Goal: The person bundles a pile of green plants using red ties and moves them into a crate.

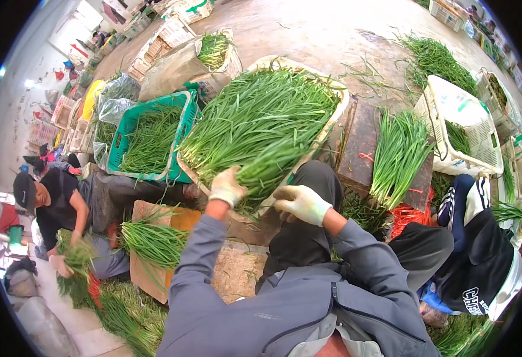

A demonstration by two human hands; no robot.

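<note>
My left hand (228, 187), in a pale work glove, closes on the near end of some garlic chives (276, 163) at the front of a heaped crate. Those leaves look smeared by motion. Beneath them, a thick pile of green chives (267, 113) fills the cream plastic crate (343, 113), white stem ends toward the left. My right hand (303, 204), gloved too, hovers above my knee beside the crate's near right corner. Its fingers are loosely bent and apart, with nothing visible in them.
A tied chive bundle (400, 157) lies on a dark wooden board (356, 143) to the right. Left stand a green crate (183, 113) and a bundle (154, 241) on a box. A co-worker (64, 196) handles chives at far left; another person (475, 256) sits at right, near a white crate (445, 113).
</note>
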